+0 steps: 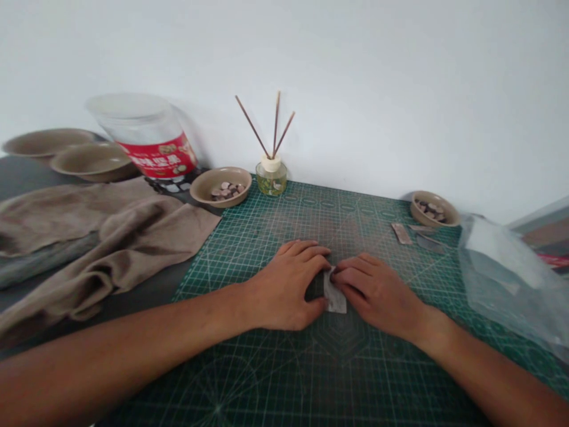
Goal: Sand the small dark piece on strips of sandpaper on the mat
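A small pale grey rectangular strip (pixel 336 298) lies on the green cutting mat (pixel 267 379), between my two hands. My left hand (pixel 288 284) holds it down at its left side, with the thumb near the lower corner and the index finger near the top. My right hand (pixel 377 290) is closed, its fingertips pressed together on the strip's upper right part. Whatever small thing those right fingertips may pinch is hidden.
Bowls of small pieces stand left (pixel 222 204) and right (pixel 451 216). A reed diffuser (pixel 271 179), a red-labelled plastic jar (pixel 153 148), a brown cloth (pixel 128 231) and a clear plastic bag (pixel 502 284) surround the mat. Small flat strips (pixel 402 233) lie near the right bowl.
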The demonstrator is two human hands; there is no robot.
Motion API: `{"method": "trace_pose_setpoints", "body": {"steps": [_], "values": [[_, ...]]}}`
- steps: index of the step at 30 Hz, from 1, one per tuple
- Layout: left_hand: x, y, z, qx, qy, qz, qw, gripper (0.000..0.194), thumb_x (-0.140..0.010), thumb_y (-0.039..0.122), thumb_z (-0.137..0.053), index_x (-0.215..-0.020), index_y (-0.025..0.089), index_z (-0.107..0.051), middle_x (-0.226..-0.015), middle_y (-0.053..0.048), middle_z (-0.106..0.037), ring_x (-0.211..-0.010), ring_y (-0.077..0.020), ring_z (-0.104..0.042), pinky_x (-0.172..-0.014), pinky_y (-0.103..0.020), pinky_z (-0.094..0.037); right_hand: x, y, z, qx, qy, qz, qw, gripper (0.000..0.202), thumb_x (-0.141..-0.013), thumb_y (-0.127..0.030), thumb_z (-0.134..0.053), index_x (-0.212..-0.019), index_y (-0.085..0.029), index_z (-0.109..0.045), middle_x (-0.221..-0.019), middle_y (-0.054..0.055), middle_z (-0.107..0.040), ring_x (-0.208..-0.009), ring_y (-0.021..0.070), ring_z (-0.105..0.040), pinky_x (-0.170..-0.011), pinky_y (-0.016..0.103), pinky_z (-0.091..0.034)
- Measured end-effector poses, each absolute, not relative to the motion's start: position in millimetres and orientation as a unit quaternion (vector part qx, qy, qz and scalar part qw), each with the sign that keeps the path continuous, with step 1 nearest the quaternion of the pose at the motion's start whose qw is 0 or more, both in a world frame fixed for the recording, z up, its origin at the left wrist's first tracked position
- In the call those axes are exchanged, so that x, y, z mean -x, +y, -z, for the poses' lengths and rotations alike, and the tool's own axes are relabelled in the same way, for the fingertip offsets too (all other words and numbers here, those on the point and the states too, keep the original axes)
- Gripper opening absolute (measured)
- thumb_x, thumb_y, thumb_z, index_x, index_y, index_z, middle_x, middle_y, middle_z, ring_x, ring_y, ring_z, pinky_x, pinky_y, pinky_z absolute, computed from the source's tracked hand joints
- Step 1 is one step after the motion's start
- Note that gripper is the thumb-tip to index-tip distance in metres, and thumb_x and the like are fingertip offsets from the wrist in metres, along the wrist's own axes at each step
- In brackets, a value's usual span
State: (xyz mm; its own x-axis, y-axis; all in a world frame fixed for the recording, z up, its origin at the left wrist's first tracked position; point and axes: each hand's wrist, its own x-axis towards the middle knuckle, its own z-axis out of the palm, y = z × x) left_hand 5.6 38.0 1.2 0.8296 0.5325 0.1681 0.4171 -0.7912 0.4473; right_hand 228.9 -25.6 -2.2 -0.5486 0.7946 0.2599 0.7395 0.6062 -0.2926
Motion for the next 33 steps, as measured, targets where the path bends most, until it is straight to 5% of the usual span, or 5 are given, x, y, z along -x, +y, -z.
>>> {"method": "trace_pose_setpoints", "body": {"steps": [17, 33], "values": [[-3, 37, 3, -0.936, 0.267, -0.145, 0.177, 0.057, -0.081, 0.054, -0.070, -0.123, 0.018, -0.057, -0.150, -0.011, -0.051, -0.144, -0.0339, -0.038, -0.118, -0.053, -0.031, -227, -30, 3, 0.410, -0.879, -0.132, 0.203, 0.012, -0.100, -0.016, -0.052, -0.106, -0.020, -0.062, -0.109, 0.005, -0.071, -0.101, 0.0202, -0.064, -0.090, 0.040, -0.052], [0, 35, -2, -0.949, 0.252, -0.113, 0.150, 0.052, -0.082, 0.048, -0.064, -0.122, 0.016, -0.056, -0.152, -0.013, -0.047, -0.145, -0.0355, -0.035, -0.120, -0.052, -0.029, -223, -26, 4, 0.438, -0.866, -0.119, 0.212, 0.011, -0.100, -0.017, -0.051, -0.102, -0.019, -0.062, -0.109, 0.008, -0.069, -0.101, 0.0226, -0.065, -0.090, 0.041, -0.053]]}}
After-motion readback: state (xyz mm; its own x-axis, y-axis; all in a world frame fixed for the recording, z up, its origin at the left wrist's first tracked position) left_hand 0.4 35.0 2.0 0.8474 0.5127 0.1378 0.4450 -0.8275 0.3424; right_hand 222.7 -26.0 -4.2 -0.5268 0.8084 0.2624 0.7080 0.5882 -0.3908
